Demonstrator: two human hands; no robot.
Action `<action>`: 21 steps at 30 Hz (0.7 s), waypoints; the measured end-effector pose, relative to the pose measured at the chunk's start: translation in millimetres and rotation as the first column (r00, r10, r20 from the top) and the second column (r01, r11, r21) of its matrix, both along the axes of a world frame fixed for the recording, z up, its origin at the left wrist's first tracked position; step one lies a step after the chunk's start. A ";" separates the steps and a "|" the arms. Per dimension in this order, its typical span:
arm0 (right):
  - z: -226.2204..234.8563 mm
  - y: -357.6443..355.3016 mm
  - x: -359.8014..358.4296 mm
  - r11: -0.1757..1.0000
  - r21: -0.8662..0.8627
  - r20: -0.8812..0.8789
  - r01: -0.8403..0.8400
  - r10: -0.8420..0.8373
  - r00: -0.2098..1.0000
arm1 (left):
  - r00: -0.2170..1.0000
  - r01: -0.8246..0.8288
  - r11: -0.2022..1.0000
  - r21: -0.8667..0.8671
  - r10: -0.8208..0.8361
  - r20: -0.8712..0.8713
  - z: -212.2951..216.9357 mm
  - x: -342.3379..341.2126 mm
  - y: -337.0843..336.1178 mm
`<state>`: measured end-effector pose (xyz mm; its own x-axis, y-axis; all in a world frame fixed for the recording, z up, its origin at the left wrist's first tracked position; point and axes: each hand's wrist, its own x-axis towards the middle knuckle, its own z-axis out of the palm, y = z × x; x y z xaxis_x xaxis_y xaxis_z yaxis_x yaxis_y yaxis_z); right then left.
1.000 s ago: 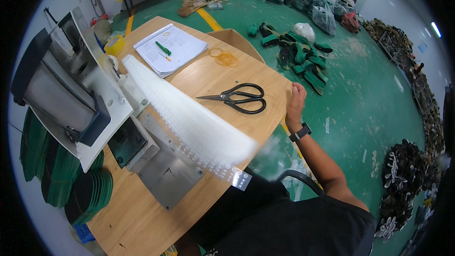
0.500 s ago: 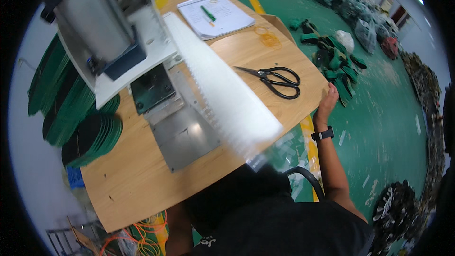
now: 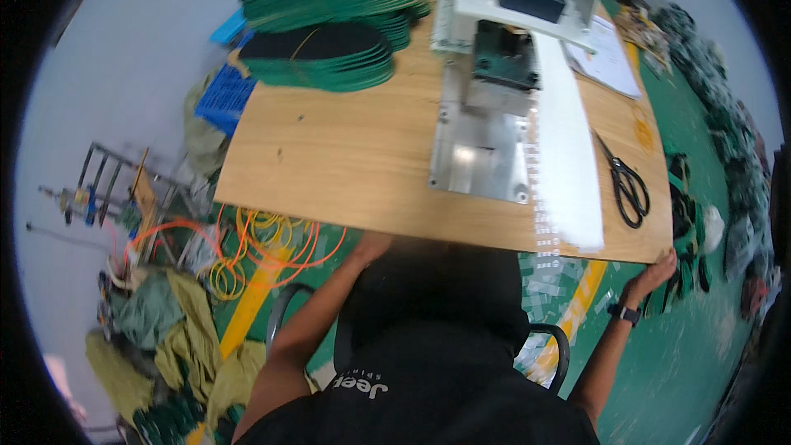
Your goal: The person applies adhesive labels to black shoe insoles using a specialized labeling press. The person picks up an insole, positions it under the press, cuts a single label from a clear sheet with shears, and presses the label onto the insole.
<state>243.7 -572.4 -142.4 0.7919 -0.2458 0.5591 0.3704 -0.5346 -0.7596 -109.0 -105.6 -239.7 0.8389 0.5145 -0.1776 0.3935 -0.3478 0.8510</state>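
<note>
Bundled pads (image 3: pixel 321 53) stand stacked far left; white strips (image 3: pixel 568 152) lie untouched right of the press (image 3: pixel 504 62). Right hand (image 3: pixel 652 275), fingers seemingly released, meets the near-right corner of the table (image 3: pixel 354 148); left hand (image 3: pixel 373 245): fingers hidden, state indeterminable.

Head view: left 1 of 2 fisheyes worn on your head
Table (image 3: pixel 354 156): you look down at it from its near side
Black shirt (image 3: pixel 461 379): yours, nearest, bottom middle
Wall (image 3: pixel 148 74): farther off, left rim
</note>
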 end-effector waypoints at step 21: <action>137.1 324.9 -233.6 0.162 0.072 -0.148 -0.984 0.978 0.150 | 0.756 -0.365 0.929 0.057 0.260 0.600 227.1 -9.0 275.2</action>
